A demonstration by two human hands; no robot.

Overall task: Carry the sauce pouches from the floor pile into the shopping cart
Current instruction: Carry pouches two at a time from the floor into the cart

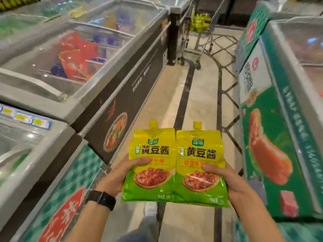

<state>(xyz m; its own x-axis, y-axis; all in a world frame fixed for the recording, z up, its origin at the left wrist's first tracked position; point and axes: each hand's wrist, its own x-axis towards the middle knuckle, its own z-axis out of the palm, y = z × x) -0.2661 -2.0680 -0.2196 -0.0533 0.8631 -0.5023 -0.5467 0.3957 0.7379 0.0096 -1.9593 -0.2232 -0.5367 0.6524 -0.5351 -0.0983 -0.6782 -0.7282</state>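
Note:
Two yellow-green sauce pouches with spouts are held side by side in front of me. My left hand grips the left pouch, thumb across its front. My right hand grips the right pouch the same way. Far ahead at the end of the aisle stands the metal shopping cart, with several yellow pouches in its basket. The floor pile is out of view.
Chest freezers line both sides: glass-topped grey ones on the left, green-sided ones on the right. A tiled aisle runs between them to the cart. A black watch is on my left wrist.

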